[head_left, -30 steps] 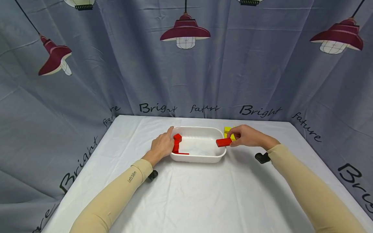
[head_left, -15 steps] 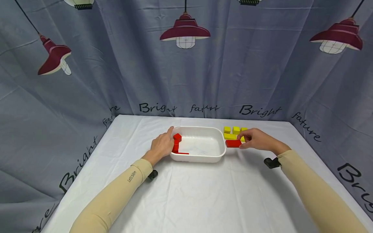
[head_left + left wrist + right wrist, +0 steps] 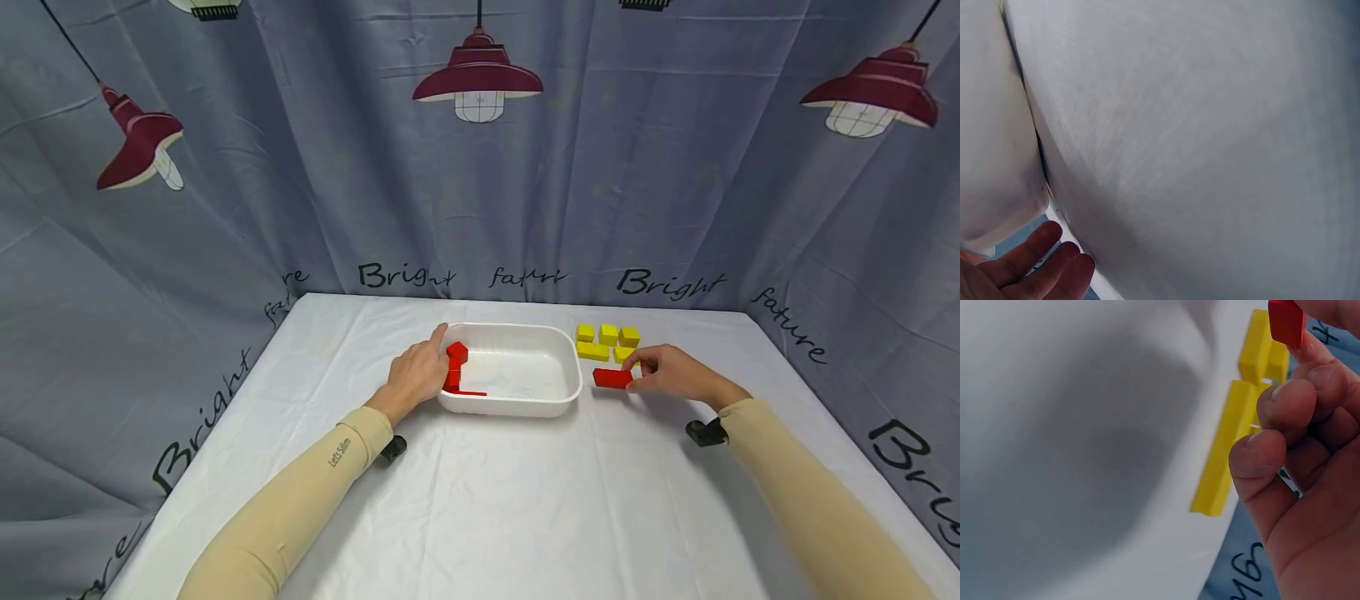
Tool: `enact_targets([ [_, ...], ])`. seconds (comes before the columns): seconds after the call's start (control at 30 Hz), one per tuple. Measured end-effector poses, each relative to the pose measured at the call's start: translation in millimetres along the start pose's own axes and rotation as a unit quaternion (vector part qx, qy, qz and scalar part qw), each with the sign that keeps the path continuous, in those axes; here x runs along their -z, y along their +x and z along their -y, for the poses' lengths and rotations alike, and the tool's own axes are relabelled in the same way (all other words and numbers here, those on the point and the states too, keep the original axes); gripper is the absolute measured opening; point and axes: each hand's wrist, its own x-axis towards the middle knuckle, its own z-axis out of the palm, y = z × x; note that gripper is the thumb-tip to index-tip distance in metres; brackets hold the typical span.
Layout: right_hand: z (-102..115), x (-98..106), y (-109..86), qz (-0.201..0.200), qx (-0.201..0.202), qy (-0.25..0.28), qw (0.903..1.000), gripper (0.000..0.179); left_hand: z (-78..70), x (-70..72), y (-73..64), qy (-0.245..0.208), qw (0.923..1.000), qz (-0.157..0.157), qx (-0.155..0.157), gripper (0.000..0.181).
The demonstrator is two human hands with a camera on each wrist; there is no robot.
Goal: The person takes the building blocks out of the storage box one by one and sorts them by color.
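Nearest me, two tan sleeves (image 3: 292,508) extend over the white-covered counter (image 3: 480,508). The left grip (image 3: 417,372) rests at the left end of a white tray (image 3: 510,407); its thumb is hidden, so I cannot tell whether it clasps. Red pieces (image 3: 453,375) lie inside, along that end. Right of the tray, the right grip (image 3: 672,372) pinches a red block (image 3: 611,379). Beyond: yellow blocks (image 3: 592,352), then a lamp-printed curtain (image 3: 480,192).

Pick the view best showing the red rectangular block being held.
The head view: the red rectangular block shows nearly whole, fingers covering one end. Right wrist crops it at the top; left wrist shows none.
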Motion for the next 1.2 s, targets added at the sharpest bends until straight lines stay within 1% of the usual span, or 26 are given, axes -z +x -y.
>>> enact_targets([
  [0.17,-7.1,-7.4,3.1,-0.005,-0.001,0.013,0.9999,0.035,0.0,0.1,0.3,0.007,1.0,-0.001,-0.002,0.059],
  [0.3,-12.5,-14.2,7.5,-0.005,0.001,0.018,0.9998,0.032,-0.4,0.4,-0.1,0.009,0.9999,0.003,0.004,0.06],
  [0.43,-15.8,-20.3,11.0,-0.002,-0.013,0.015,0.9998,0.032,-1.3,0.1,-0.6,0.006,0.9999,0.009,0.008,0.061],
  [0.53,-14.1,-23.0,12.0,-0.005,-0.019,0.014,0.9997,0.033,-1.8,0.3,-0.5,0.005,0.9999,0.007,0.009,0.06],
  [0.7,-7.7,-26.1,12.8,-0.007,-0.014,0.02,0.9997,0.033,-2.4,1.0,-0.2,0.005,0.9999,0.005,0.009,0.06],
  [0.93,-5.5,-29.3,14.6,-0.001,-0.008,0.011,0.9999,0.033,-1.3,0.1,-0.1,0.006,0.9999,0.011,0.011,0.061],
  [1.2,-1.5,-28.3,15.1,0.007,-0.016,0.016,0.9997,0.037,-0.9,-0.3,0.8,0.005,0.9999,0.004,0.008,0.061],
])
